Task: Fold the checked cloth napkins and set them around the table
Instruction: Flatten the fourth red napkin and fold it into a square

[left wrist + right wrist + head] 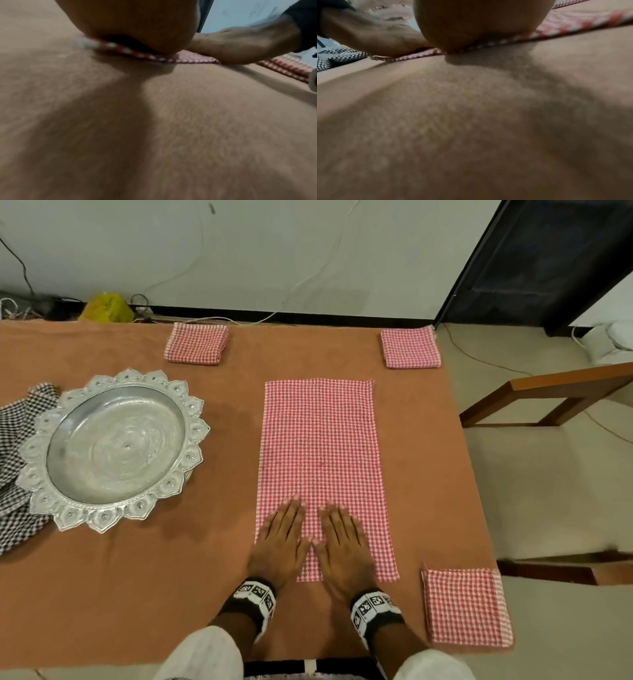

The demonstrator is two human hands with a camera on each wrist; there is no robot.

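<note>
The left hand (279, 546) and right hand (342, 549) lie flat, fingers straight and together, side by side on the near end of a long red napkin (322, 446), pressing it to the desk (120, 594); neither grips anything. The napkin lies as a narrow strip just right of the tray (113, 450), so it looks folded lengthwise but not yet folded down to a square. Three red folded napkins are already set out: one beyond the tray at the far edge (197, 343), one at the far right corner (410, 348), and one at the near right edge (467, 607). A black checked cloth (17, 440) lies crumpled, partly under the tray's left side, probably still to be folded. The silver tray, with its petal rim, holds nothing.
</note>
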